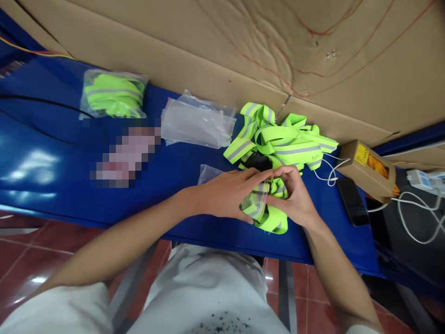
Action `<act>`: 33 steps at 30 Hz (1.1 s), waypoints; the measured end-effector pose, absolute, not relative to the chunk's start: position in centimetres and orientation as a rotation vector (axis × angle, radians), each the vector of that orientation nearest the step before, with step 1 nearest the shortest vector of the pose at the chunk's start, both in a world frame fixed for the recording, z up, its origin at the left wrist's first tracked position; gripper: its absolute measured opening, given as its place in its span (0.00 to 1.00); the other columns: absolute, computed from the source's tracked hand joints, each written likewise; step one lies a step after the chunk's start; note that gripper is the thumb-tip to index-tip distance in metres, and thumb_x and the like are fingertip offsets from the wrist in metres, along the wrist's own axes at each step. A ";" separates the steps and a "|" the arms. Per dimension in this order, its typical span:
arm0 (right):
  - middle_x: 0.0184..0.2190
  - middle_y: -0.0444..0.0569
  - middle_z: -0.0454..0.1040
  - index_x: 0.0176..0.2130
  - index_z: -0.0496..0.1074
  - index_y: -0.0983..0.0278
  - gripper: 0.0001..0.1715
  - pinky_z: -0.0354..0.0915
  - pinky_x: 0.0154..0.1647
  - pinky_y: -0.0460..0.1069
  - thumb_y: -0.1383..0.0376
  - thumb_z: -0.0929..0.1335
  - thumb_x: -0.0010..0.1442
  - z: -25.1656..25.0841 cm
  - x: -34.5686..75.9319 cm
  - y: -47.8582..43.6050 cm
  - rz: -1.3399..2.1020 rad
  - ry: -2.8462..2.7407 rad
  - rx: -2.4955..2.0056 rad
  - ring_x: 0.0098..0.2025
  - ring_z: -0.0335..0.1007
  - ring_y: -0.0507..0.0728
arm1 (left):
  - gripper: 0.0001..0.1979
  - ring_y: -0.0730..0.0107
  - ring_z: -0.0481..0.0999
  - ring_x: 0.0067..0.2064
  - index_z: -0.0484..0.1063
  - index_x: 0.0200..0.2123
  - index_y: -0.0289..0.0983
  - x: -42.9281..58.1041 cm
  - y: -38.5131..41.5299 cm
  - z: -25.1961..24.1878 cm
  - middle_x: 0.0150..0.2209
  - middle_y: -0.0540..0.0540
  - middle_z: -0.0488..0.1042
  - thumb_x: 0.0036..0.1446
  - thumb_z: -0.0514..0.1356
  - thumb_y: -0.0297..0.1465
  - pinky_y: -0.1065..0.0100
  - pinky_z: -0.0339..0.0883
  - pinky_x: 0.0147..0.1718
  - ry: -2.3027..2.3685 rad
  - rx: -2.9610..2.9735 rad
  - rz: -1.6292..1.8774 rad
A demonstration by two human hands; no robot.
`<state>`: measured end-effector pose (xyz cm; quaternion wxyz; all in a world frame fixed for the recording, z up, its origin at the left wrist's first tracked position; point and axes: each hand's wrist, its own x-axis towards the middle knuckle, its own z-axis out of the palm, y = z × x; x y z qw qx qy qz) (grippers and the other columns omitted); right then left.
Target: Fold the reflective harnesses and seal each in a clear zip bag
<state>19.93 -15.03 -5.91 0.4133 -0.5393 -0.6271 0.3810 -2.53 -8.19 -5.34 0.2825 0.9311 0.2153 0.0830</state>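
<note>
- Currently, a clear bag [255, 203] is gripped by the left hand [225, 192], with fingers and thumb closed around its side.
- A yellow-green strap [277, 222] is seen partly through the bag's film, and part of it is left outside, beside the right hand [295, 199].
- The right hand is curled at the bag's mouth, thumb and forefinger bent; whether bag or strap is pinched there cannot be told.
- Bag and strap are held over the near part of the blue table [156, 195].
- More straps [295, 144] are heaped just beyond the hands.
- Flat bags [198, 121] are laid left of the heap, and a filled bag [114, 95] is set farther left.
- A phone [352, 202] and a box [366, 174] are placed to the right.
</note>
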 end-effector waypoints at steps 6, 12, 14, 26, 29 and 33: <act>0.45 0.45 0.75 0.46 0.68 0.56 0.24 0.71 0.53 0.52 0.63 0.80 0.55 -4.8 20.5 -15.1 0.992 -1.569 -1.260 0.50 0.74 0.57 | 0.66 0.44 0.62 0.73 0.38 0.78 0.45 -3.3 -7.3 -4.9 0.75 0.36 0.55 0.48 0.77 0.45 0.53 0.69 0.62 0.471 2.291 0.321; 0.44 0.46 0.75 0.47 0.68 0.57 0.21 0.72 0.53 0.54 0.68 0.76 0.58 -5.1 19.3 -15.6 0.804 -1.683 -1.300 0.49 0.74 0.58 | 0.54 0.44 0.76 0.61 0.53 0.72 0.37 -2.1 -7.8 -6.0 0.65 0.35 0.71 0.49 0.76 0.42 0.53 0.74 0.54 0.516 2.322 0.275; 0.45 0.48 0.74 0.49 0.68 0.57 0.19 0.71 0.52 0.54 0.69 0.73 0.60 -4.9 18.9 -15.8 0.707 -1.750 -1.320 0.49 0.74 0.59 | 0.48 0.45 0.80 0.56 0.58 0.69 0.35 -1.8 -8.1 -6.0 0.60 0.36 0.74 0.50 0.74 0.39 0.55 0.75 0.49 0.571 2.356 0.296; 0.52 0.49 0.73 0.57 0.67 0.57 0.18 0.67 0.59 0.55 0.55 0.68 0.71 -5.8 19.7 -15.8 0.656 -1.621 -1.509 0.56 0.71 0.59 | 0.45 0.52 0.75 0.61 0.52 0.73 0.41 -1.6 -8.1 -5.9 0.63 0.37 0.71 0.58 0.70 0.37 0.59 0.70 0.56 0.580 2.413 0.550; 0.45 0.46 0.77 0.51 0.71 0.57 0.14 0.70 0.50 0.53 0.55 0.71 0.69 -5.9 19.6 -15.8 0.618 -1.589 -1.512 0.47 0.76 0.57 | 0.49 0.51 0.74 0.63 0.48 0.74 0.40 -1.7 -8.3 -5.8 0.65 0.35 0.69 0.58 0.71 0.36 0.59 0.69 0.57 0.571 2.448 0.528; 0.40 0.45 0.77 0.45 0.71 0.57 0.09 0.70 0.43 0.51 0.64 0.73 0.66 -5.8 18.7 -16.2 0.416 -1.869 -1.297 0.41 0.75 0.56 | 0.52 0.52 0.76 0.62 0.40 0.76 0.39 -1.9 -8.3 -5.8 0.67 0.33 0.68 0.60 0.70 0.37 0.61 0.71 0.53 0.597 2.513 0.368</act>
